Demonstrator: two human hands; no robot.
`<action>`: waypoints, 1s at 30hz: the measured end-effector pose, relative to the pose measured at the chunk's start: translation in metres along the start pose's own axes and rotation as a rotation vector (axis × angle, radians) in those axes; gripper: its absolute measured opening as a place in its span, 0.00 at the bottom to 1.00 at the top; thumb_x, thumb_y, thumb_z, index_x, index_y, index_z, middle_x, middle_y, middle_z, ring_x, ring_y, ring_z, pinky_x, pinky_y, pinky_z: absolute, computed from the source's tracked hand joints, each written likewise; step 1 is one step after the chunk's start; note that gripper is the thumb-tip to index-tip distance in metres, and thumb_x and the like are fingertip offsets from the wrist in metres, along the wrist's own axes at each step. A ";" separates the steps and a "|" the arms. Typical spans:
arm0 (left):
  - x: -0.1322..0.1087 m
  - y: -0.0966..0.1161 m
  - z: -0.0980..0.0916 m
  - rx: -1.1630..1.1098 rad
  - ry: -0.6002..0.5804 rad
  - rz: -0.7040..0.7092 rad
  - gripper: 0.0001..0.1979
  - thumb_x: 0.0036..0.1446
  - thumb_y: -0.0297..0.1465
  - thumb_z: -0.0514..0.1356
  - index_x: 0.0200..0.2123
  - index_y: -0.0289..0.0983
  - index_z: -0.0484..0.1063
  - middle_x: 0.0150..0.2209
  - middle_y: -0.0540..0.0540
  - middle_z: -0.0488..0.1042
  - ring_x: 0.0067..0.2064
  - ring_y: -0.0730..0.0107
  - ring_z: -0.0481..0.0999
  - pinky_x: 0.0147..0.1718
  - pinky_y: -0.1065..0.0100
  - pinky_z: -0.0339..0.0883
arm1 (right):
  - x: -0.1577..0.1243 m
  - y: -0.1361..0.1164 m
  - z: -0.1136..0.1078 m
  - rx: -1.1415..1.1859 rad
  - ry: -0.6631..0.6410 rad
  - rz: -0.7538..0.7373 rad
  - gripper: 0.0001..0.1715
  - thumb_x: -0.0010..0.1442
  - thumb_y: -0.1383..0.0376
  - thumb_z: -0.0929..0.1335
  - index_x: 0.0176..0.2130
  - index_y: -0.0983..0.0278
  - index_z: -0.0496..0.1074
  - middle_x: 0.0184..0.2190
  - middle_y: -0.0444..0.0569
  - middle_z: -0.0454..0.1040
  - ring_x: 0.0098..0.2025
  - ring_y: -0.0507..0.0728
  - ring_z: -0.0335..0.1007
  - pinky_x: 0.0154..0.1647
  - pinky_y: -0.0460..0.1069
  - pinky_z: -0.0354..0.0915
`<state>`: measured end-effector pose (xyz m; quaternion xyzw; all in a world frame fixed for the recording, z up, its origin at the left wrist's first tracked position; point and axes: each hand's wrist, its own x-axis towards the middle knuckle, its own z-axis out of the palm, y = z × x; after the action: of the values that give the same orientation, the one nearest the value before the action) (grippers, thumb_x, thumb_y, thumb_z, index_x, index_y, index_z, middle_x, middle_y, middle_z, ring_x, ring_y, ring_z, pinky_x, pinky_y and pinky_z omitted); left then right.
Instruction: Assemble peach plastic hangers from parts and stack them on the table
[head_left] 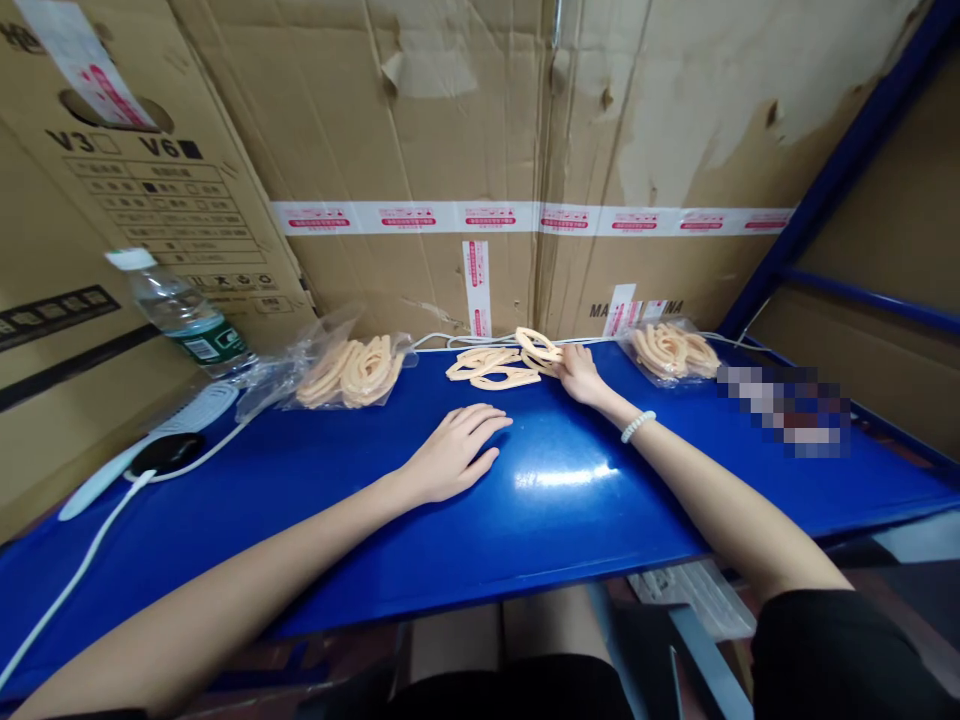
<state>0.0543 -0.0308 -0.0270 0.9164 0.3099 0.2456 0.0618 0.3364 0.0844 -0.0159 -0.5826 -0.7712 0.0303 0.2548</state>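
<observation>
At the back middle of the blue table, my right hand [577,374] pinches a peach-coloured, oval, open-centred loop [534,343] and tilts it up off the surface. Several similar loops [487,366] lie loosely beside it, partly overlapping. Nearer to me, my left hand [459,452] rests palm down with fingers stretched out and holds nothing. A clear plastic bag [360,372] full of such loops sits left of the loose ones. Another filled bag [670,352] stands to the right. What the loops are made of, I cannot tell.
Large cardboard boxes [420,130] wall off the back. On the left are a water bottle [187,315], a pale blue hairbrush [196,408] and a black device [166,454] with a white cable. A blue metal post [832,165] rises at right, near a pixelated patch.
</observation>
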 end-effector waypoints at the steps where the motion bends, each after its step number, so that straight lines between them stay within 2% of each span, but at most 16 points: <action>1: 0.000 0.000 0.000 -0.019 -0.001 -0.006 0.21 0.67 0.33 0.53 0.61 0.37 0.65 0.62 0.37 0.70 0.65 0.50 0.65 0.64 0.43 0.59 | 0.001 -0.001 -0.003 0.026 0.006 -0.013 0.17 0.65 0.66 0.59 0.50 0.70 0.66 0.50 0.67 0.69 0.52 0.70 0.63 0.53 0.66 0.63; 4: 0.001 0.000 -0.002 -0.146 0.057 -0.046 0.20 0.67 0.34 0.54 0.61 0.38 0.66 0.60 0.37 0.71 0.63 0.52 0.67 0.63 0.45 0.60 | -0.001 -0.005 -0.020 0.117 -0.018 -0.082 0.19 0.65 0.67 0.59 0.54 0.70 0.64 0.50 0.61 0.72 0.52 0.64 0.67 0.55 0.60 0.64; 6: 0.002 -0.001 -0.004 -0.310 0.149 -0.144 0.20 0.67 0.35 0.54 0.60 0.38 0.66 0.58 0.37 0.72 0.60 0.54 0.71 0.59 0.49 0.66 | -0.008 -0.011 -0.037 0.196 -0.081 -0.163 0.20 0.65 0.65 0.62 0.55 0.69 0.65 0.49 0.57 0.75 0.50 0.61 0.70 0.54 0.56 0.66; 9: 0.007 -0.001 -0.009 -0.641 0.268 -0.368 0.22 0.65 0.39 0.56 0.59 0.37 0.65 0.57 0.35 0.72 0.51 0.59 0.77 0.44 0.60 0.75 | -0.026 -0.022 -0.058 0.366 -0.214 -0.324 0.21 0.64 0.63 0.66 0.55 0.67 0.69 0.49 0.54 0.76 0.48 0.60 0.72 0.53 0.56 0.67; 11: 0.012 0.001 -0.011 -0.838 0.266 -0.486 0.26 0.64 0.42 0.57 0.60 0.36 0.63 0.57 0.34 0.72 0.41 0.66 0.79 0.32 0.67 0.74 | -0.039 -0.031 -0.064 0.443 -0.278 -0.393 0.20 0.64 0.63 0.66 0.55 0.66 0.70 0.51 0.55 0.76 0.50 0.61 0.72 0.54 0.58 0.66; 13: 0.015 0.005 -0.010 -0.946 0.210 -0.548 0.30 0.61 0.44 0.60 0.61 0.35 0.62 0.57 0.32 0.71 0.31 0.73 0.77 0.24 0.71 0.69 | -0.051 -0.040 -0.063 0.457 -0.318 -0.420 0.19 0.65 0.64 0.66 0.55 0.66 0.70 0.52 0.55 0.76 0.51 0.61 0.71 0.56 0.59 0.66; 16: 0.015 0.013 -0.005 -0.964 0.123 -0.572 0.32 0.58 0.45 0.63 0.60 0.35 0.63 0.52 0.33 0.76 0.22 0.80 0.70 0.18 0.74 0.61 | -0.064 -0.051 -0.057 0.425 -0.353 -0.443 0.18 0.65 0.67 0.64 0.54 0.67 0.70 0.48 0.56 0.76 0.49 0.60 0.72 0.54 0.59 0.67; 19: 0.013 0.017 -0.001 -0.925 0.110 -0.569 0.27 0.59 0.44 0.63 0.55 0.35 0.67 0.42 0.39 0.80 0.18 0.81 0.65 0.17 0.74 0.58 | -0.072 -0.059 -0.057 0.389 -0.379 -0.452 0.19 0.65 0.68 0.64 0.55 0.66 0.69 0.49 0.56 0.75 0.50 0.61 0.71 0.55 0.59 0.67; 25: 0.021 0.016 0.005 -0.813 0.117 -0.543 0.17 0.55 0.41 0.66 0.43 0.37 0.70 0.28 0.49 0.79 0.22 0.74 0.71 0.22 0.74 0.61 | -0.077 -0.066 -0.062 0.436 -0.355 -0.431 0.17 0.70 0.60 0.63 0.53 0.64 0.72 0.47 0.55 0.75 0.48 0.61 0.71 0.51 0.58 0.68; 28: 0.026 0.022 0.008 -0.767 0.122 -0.511 0.16 0.55 0.39 0.66 0.43 0.37 0.72 0.28 0.49 0.78 0.24 0.72 0.73 0.23 0.72 0.64 | -0.080 -0.068 -0.057 0.536 -0.274 -0.390 0.21 0.68 0.59 0.65 0.58 0.63 0.69 0.47 0.54 0.75 0.45 0.59 0.72 0.49 0.56 0.69; 30: 0.025 0.028 0.007 -0.779 0.133 -0.500 0.15 0.57 0.39 0.65 0.44 0.37 0.74 0.31 0.48 0.80 0.26 0.70 0.75 0.24 0.72 0.66 | -0.083 -0.070 -0.052 0.647 -0.250 -0.314 0.25 0.67 0.59 0.67 0.61 0.61 0.66 0.45 0.52 0.74 0.39 0.56 0.71 0.42 0.53 0.71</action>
<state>0.0905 -0.0381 -0.0153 0.7043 0.4092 0.3796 0.4386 0.3127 -0.0264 0.0238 -0.3384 -0.8269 0.3037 0.3309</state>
